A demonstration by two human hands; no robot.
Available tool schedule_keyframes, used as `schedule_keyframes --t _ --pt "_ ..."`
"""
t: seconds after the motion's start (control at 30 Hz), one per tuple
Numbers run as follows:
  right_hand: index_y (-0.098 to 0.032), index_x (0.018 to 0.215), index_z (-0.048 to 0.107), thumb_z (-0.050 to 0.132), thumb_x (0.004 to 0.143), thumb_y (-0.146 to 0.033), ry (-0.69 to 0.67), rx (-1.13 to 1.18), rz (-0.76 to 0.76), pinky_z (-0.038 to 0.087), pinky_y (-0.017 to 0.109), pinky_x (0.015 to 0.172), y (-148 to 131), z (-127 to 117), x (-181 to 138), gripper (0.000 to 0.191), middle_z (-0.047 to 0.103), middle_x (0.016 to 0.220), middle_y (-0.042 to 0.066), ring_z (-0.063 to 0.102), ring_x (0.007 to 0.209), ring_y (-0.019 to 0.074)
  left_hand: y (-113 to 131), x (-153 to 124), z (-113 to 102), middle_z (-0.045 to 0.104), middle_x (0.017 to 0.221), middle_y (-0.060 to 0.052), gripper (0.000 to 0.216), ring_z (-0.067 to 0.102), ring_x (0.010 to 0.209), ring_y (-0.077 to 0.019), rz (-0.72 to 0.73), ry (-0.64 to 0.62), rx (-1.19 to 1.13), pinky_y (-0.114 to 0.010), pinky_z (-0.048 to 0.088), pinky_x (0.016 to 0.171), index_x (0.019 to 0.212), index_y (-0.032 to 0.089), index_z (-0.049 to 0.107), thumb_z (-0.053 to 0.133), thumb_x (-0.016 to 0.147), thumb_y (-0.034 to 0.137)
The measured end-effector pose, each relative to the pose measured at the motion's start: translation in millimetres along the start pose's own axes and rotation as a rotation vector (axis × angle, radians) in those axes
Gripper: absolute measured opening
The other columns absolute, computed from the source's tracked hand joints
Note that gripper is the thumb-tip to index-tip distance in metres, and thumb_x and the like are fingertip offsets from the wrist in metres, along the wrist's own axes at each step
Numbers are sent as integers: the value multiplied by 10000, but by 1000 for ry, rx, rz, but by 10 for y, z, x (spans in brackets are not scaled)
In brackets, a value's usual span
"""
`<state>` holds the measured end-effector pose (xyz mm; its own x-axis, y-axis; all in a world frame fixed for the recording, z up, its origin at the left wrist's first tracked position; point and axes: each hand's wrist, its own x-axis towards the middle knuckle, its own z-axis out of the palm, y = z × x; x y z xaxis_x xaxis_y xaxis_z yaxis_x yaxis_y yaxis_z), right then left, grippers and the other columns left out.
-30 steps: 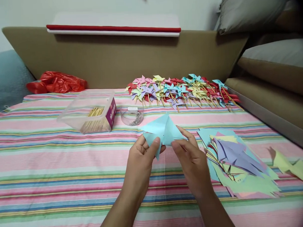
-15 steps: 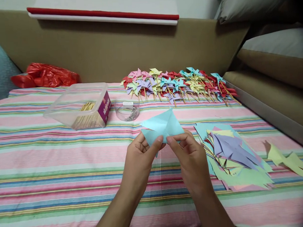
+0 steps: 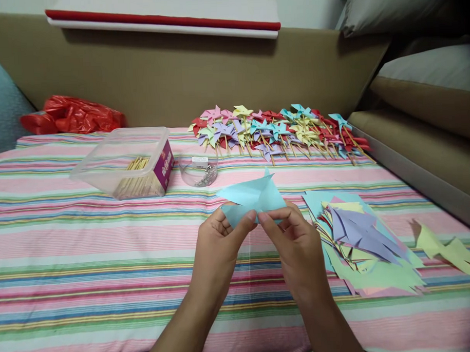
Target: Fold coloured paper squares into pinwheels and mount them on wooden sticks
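A light-blue sheet of pinwheel paper (image 3: 254, 196), slit from its corners, is held up above the striped cloth between both hands. My left hand (image 3: 221, 233) pinches its lower left part, thumb on top and fingers curled beneath. My right hand (image 3: 294, 235) grips the lower right edge, the thumb pressed near the paper's middle. Both thumb tips lie close together. To the right of my hands lies a pile of cut paper (image 3: 360, 230), with a purple slit sheet on top. A pale yellow cut paper (image 3: 448, 248) lies farther right.
Finished paper pinwheels (image 3: 264, 129) on sticks are heaped at the back. A clear plastic box (image 3: 122, 144) holds wooden sticks (image 3: 138, 182); beside it a round clear container (image 3: 199, 172) holds small metal pieces. A red plastic bag (image 3: 78, 114) lies back left. Cushions (image 3: 432, 87) border the right side.
The blue paper's upper flap has bent inward, and its lower left flap now curls more toward my thumbs. Both hands keep almost the same place. The camera view has shifted slightly.
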<state>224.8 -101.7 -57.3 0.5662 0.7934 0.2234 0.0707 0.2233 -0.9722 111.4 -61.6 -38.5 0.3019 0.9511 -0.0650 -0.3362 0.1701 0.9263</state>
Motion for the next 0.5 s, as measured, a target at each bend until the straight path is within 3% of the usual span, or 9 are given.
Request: schedule_keyframes --t 0.5 --pt "-213 755 694 757 810 -363 -23 -32 13 521 284 645 4 -18 -4 171 634 1032 41 607 782 147 47 -25 15 686 717 17 158 640 743 -143 3 23 71 -228 510 705 778 185 701 808 790 301"
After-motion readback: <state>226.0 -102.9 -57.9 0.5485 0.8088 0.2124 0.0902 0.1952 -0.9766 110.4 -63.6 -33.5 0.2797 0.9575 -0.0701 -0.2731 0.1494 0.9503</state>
